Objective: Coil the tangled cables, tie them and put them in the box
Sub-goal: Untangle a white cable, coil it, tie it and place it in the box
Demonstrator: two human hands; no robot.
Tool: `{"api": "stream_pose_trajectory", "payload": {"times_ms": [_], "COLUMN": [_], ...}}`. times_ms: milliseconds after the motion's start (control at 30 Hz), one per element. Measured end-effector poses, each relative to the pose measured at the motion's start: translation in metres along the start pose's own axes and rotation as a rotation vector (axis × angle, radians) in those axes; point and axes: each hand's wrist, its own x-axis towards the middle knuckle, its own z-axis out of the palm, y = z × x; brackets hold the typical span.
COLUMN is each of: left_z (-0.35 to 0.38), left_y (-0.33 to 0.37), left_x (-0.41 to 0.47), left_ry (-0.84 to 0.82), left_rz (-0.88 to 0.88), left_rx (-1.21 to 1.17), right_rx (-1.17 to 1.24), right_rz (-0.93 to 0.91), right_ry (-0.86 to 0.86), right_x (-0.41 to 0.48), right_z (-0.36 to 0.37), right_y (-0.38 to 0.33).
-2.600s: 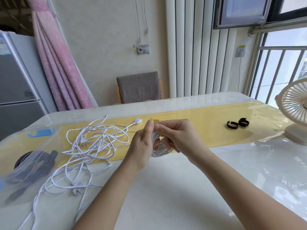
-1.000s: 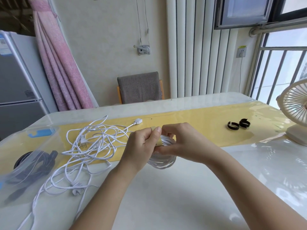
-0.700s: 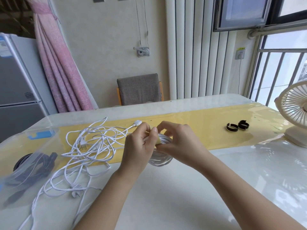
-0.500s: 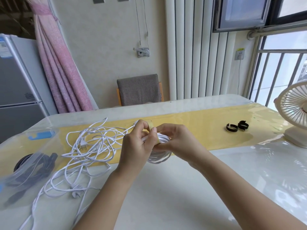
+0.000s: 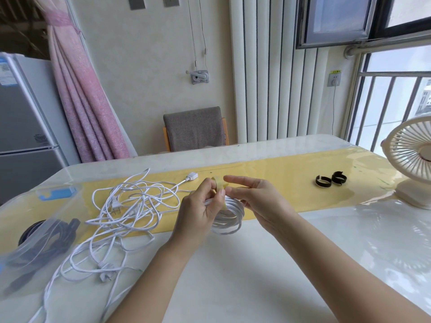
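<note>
Nearest, at the left edge of the table (image 5: 233, 287): a clear box (image 5: 35, 257) with a dark cable (image 5: 49, 231) already lying inside.

Just beyond, over the middle: grips the top of the white coil (image 5: 229, 217) with the left hand (image 5: 198, 213), fingers curled, thumb and forefinger pinching the yellow tie (image 5: 219, 185) wrapped over the strands. Has opened the right hand (image 5: 258, 201) in the last half second. Pinched on the tie beside the left then; now stretched out and loose, forefinger pointing left past the tie's end, gripping nothing that shows. Cannot tell whether its lower fingers touch the coil. Leaves the coil hanging from the left hand, lower loops close over the tabletop.

Reads, as a judgement, as the wrap being made and the right hand freed to regrip or press the end down. Looks unfinished, with the tie's tail standing up above the fingers. Boxing this coil comes after that.

Left of the hands: the tangled white cables (image 5: 126, 206), plugs among the loops, lying as in the earlier frames. So plenty of sorting and coiling left.

Farther right, on the yellow runner (image 5: 279, 173): two black ties (image 5: 323, 181), well apart from the hands, likely for later coils. At the far right edge, a fan (image 5: 410, 159); behind the far side, a chair (image 5: 193, 129).
</note>
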Motion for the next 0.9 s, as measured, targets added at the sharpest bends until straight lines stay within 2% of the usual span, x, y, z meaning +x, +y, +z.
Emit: {"api": "stream_pose_trajectory", "payload": {"times_ms": [133, 333, 600, 733, 900], "left_z": [0.003, 0.009, 0.015, 0.011, 0.011], "left_y": [-0.001, -0.011, -0.013, -0.012, -0.013], "left_x": [0.002, 0.000, 0.002, 0.002, 0.003], "left_ry": [-0.050, -0.171, -0.168, -0.246, -0.271], "left_rz": [-0.012, -0.199, -0.333, -0.380, -0.379], "left_rx": [-0.041, -0.180, -0.325, -0.424, -0.402], "right_rx": [0.045, 0.028, 0.034, 0.104, 0.119], "right_rz": [-0.032, -0.053, -0.008, 0.020, 0.046], "right_ry": [0.077, 0.174, 0.173, 0.162, 0.111], "right_x": [0.000, 0.002, 0.006, 0.008, 0.009], "right_z": [0.002, 0.003, 0.004, 0.001, -0.004], "right_y": [0.001, 0.008, 0.014, 0.013, 0.011]}}
